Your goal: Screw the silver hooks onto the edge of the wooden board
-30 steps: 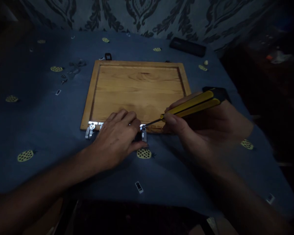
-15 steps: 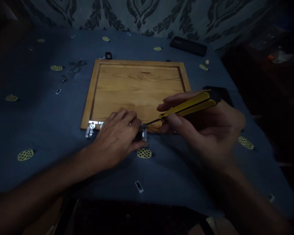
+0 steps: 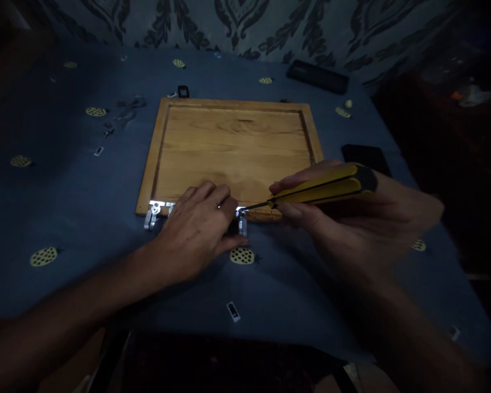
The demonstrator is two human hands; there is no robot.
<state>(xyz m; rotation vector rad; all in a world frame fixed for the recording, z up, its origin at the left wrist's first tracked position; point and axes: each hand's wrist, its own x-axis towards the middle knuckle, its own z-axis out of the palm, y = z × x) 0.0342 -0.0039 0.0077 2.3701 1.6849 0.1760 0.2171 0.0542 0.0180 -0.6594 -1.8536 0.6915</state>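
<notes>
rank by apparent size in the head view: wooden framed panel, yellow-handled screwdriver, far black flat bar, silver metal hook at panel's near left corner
1. wooden framed panel
2. yellow-handled screwdriver, nearer the camera
3. far black flat bar; farther off, so its true rank against the screwdriver is unsure
4. silver metal hook

A home: patterned curtain (image 3: 245, 22), printed blue tablecloth (image 3: 85, 218).

Head-camera view: the camera on my head looks forward and down over the blue-clothed tabletop (image 3: 65, 218), from its near edge toward the far edge and patterned wall (image 3: 270, 22). My left hand (image 3: 196, 232) and right hand (image 3: 352, 218), gripping a screwdriver (image 3: 323, 188), sit close below the lens.
</notes>
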